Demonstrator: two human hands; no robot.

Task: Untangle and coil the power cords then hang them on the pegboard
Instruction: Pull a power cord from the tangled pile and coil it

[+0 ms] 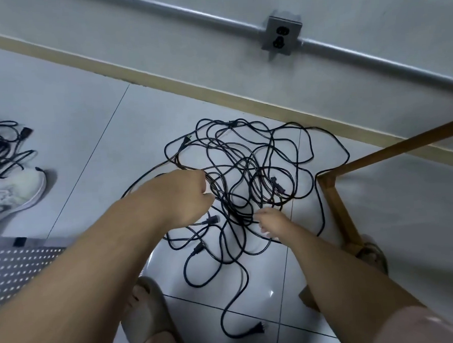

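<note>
Thin, black, rubbery power cords [246,167] in a loose looping tangle on glossy white floor tiles [86,126], just below a beige baseboard [163,81]. Perforated grey pegboard [18,268] flat at lower left. At the tangle's left edge, left hand [187,197] curled round several strands; at its near edge, right hand [271,222] pinching one strand. Hands apart.
</note>
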